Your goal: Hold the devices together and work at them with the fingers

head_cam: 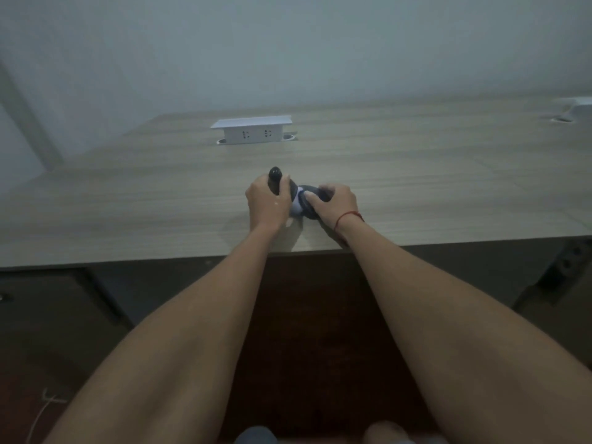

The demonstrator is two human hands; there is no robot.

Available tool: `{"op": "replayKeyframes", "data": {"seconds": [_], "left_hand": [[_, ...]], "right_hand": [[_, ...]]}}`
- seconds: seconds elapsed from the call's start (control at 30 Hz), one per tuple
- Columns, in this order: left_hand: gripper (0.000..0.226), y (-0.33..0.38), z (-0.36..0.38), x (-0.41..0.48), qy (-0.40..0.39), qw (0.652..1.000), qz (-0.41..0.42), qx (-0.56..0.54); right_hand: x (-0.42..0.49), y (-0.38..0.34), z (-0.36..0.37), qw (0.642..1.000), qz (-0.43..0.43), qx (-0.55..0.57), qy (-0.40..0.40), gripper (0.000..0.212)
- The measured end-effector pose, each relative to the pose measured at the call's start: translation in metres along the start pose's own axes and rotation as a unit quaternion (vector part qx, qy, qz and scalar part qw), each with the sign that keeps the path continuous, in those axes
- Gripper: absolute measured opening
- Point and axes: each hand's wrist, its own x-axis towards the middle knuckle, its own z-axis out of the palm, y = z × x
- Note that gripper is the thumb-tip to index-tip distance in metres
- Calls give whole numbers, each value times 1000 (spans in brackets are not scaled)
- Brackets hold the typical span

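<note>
Head view looks down on two bare arms stretched over a wood-grain counter [416,174]. Both hands work near the middle of the near edge. The left hand [267,203] is curled round a dark handle [275,179] whose rounded end sticks up past the knuckles. The right hand [333,203], with a red cord [347,217] at its wrist, grips a dark rounded part [315,195]. Between the two hands a pale piece [297,205] shows, touching both dark parts; the blur hides whether it is one joined thing or separate pieces.

Judging from this pose, the work looks to be in the middle: both hands are already clamped on, and the parts are neither clearly apart nor set down on the counter. Whether they are being joined or separated cannot be told.

By count: two hands, one handle, one rounded part, one pale piece. Toward the far edge stands one white socket box [253,131] with two outlets on its face. At the far right corner sits one more white thing [578,107], cut off by the frame.
</note>
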Motion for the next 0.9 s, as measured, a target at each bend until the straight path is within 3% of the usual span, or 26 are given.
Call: {"op": "replayKeyframes", "data": {"seconds": [0.13, 0.3, 0.63, 0.9], "left_hand": [[31, 3, -2, 2, -19, 1000, 23, 10], [18, -3, 6, 2, 14, 999, -52, -8], [16, -5, -1, -10, -49, 998, 38, -21], [26, -4, 1, -12, 30, 994, -105, -19]], "right_hand": [[-1, 0, 2, 1000, 4, 1, 5, 52], [-3, 7, 0, 1000, -12, -8, -11, 51], [-4, 3, 3, 1000, -8, -13, 9, 47], [-6, 3, 5, 1000, -11, -23, 18, 50]]}}
